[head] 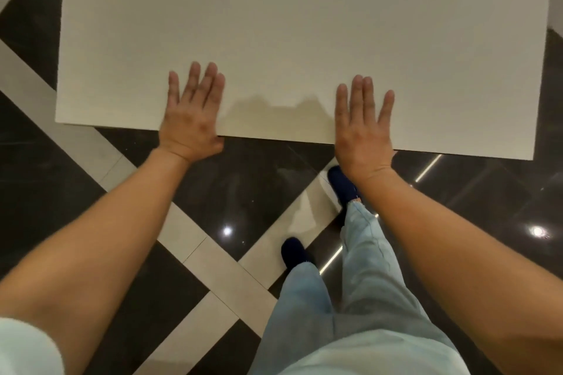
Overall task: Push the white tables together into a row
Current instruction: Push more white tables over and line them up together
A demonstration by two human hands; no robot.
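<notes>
One white table (304, 24) is pressed at its near edge by the left hand (190, 119) and right hand (362, 131), fingers flat and straight, grasping nothing. No second table is seen; joining is judged outstanding.

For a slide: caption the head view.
Left hand and right hand press flat on a white rectangular table near its edge.

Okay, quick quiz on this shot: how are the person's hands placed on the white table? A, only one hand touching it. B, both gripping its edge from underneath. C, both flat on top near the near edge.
C: the left hand and right hand lie palm-down with straight fingers on the white table, near its near edge.
</notes>
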